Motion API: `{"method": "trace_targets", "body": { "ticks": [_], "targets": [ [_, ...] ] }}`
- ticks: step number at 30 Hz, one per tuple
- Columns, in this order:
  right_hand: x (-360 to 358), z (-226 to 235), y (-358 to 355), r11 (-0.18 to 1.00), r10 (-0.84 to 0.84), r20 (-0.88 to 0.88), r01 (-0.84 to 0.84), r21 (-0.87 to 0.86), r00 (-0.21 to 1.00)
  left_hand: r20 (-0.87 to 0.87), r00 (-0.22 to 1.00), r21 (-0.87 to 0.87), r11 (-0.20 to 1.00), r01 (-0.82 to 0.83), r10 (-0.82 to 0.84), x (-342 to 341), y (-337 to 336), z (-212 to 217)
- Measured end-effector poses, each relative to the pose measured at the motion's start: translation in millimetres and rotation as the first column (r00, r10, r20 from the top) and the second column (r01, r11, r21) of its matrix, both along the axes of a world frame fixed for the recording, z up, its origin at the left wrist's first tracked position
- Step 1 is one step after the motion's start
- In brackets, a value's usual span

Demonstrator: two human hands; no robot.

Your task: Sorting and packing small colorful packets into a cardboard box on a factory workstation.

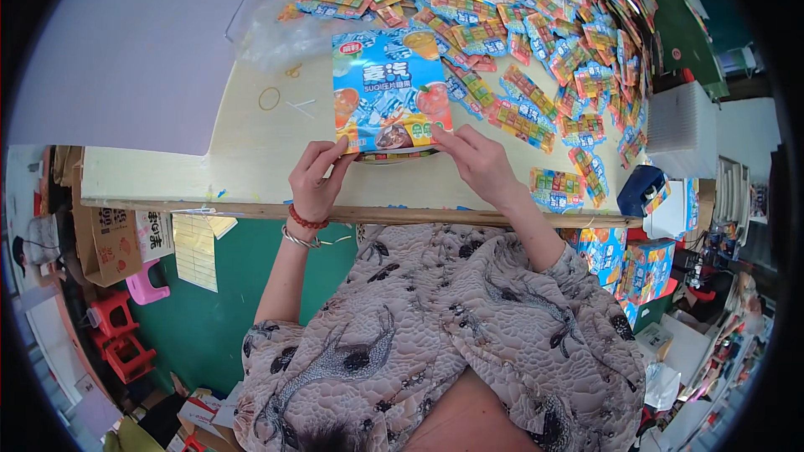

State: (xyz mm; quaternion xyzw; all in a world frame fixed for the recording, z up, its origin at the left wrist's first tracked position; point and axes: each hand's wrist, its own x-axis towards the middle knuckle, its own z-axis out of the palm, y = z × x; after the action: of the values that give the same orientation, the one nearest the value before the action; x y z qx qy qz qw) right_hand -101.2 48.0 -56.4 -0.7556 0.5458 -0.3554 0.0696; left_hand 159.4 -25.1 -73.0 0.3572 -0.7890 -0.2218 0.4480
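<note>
head view looking down: we see both hands at the lower edge of a blue printed pouch (pixel 388 90) that lies flat on the pale desk (pixel 167 172), just past the desk's wooden front edge. the left hand (pixel 316 177) has its fingers curled and pinched onto the pouch's lower left corner; a red bead bracelet (pixel 306 220) and a thin silver bangle (pixel 300 240) sit on that wrist. the right hand (pixel 479 163) lies flatter, fingers stretched together, fingertips pressing on the pouch's lower right corner — whether the thumb is under the edge we cannot tell. the pouch shows pictures of orange drinks and ice cubes, and a thin stack of something lies beneath its lower edge, mostly hidden.

behind and to the right of the pouch spreads a big heap of small colourful sachets (pixel 536 59), reaching from the far side of the desk round to the right edge — some of them just beside the right hand. a yellow rubber band (pixel 269 99) lies on the bare desk left of the pouch, well apart from the hands, with a clear plastic bag (pixel 280 29) beyond it. below the desk at left stands a pink plastic stool (pixel 148 285), and printed cartons (pixel 624 264) are stacked at right. we wear a grey patterned blouse (pixel 435 318).
</note>
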Motion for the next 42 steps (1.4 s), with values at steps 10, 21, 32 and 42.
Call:
{"method": "trace_targets", "body": {
  "ticks": [10, 21, 32, 42],
  "targets": [
    [-8, -17, -5, 0.991, 0.106, 0.020, -0.104, -0.079, 0.994, 0.333, 0.932, -0.221, 0.948, 0.227, -0.145, 11, -29, 7],
    [1, -19, 8, 0.999, 0.030, -0.045, -0.031, -0.026, 0.999, 0.581, 0.743, -0.252, 0.795, 0.552, -0.331, -20, -43, -1],
    [-2, -62, 7, 0.933, -0.098, -0.143, 0.041, -0.357, 0.985, 0.516, 0.825, -0.295, 0.857, 0.423, -0.229, -36, -12, -7],
    [-129, -12, 116, 0.292, -0.922, 0.238, 0.952, -0.091, 0.305, 0.454, 0.891, -0.369, 0.912, 0.178, 0.010, -54, 27, -11]
  ]
}}
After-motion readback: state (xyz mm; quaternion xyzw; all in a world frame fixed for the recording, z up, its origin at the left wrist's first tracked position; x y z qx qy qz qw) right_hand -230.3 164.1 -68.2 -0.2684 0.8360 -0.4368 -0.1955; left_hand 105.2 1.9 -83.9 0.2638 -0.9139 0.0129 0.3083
